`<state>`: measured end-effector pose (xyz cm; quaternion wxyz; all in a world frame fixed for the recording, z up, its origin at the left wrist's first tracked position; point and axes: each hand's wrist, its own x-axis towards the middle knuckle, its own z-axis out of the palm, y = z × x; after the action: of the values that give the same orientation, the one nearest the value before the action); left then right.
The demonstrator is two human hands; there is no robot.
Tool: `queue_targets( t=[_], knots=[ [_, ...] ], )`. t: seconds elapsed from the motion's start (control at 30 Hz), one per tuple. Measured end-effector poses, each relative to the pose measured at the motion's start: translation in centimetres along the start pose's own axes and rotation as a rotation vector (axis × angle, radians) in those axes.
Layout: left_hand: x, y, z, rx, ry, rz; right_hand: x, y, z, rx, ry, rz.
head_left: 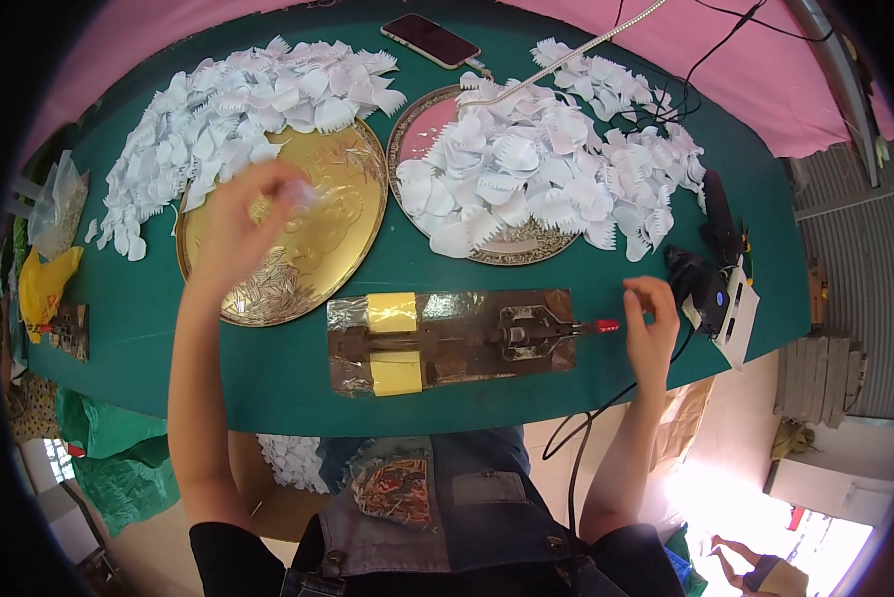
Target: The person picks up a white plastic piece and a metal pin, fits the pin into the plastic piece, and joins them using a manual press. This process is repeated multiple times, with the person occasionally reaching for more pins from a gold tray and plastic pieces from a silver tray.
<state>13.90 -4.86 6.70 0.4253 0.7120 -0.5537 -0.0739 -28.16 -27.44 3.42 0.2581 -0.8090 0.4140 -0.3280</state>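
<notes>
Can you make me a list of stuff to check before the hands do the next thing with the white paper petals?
1. Left hand has a petal: cannot tell, it is blurred over the gold tray.
2. Right hand at the red handle of the press tool: ok, fingers beside it; grip unclear.
3. Yellow pads sit on the tool: ok.
4. Petals in the second tray within reach: ok.
5. Cable hangs off the green table near the right arm: not ok.
</notes>
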Motion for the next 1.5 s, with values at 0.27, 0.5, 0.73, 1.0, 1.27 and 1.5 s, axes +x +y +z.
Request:
queue_targets(
  t=[0.27,0.5,0.73,1.0,1.27,1.5],
  knots=[
    [-9.6,8.2,5.2,-0.049,-0.125,0.099,6.9,1.4,4.7,-0.110,-0.078,-0.065],
    [-11.9,8.5,7.5,-0.082,0.048,-0.091,8.1,2.5,5.5,-0.201,-0.120,-0.114],
    [-13.1,6.8,9.3,-0.152,0.195,-0.028,8.1,3.0,5.5,-0.195,-0.140,-0.087],
    [-12.3,6.0,9.6,-0.075,0.197,0.029,7.4,3.2,5.4,-0.084,-0.057,-0.073],
    [-12.0,5.6,9.1,-0.060,0.132,0.040,5.6,-2.2,2.8,0.114,-0.065,-0.010],
    [-13.5,5.5,10.2,-0.250,0.149,-0.123,1.7,-13.9,9.2,0.419,-0.645,-0.259]
  ],
)
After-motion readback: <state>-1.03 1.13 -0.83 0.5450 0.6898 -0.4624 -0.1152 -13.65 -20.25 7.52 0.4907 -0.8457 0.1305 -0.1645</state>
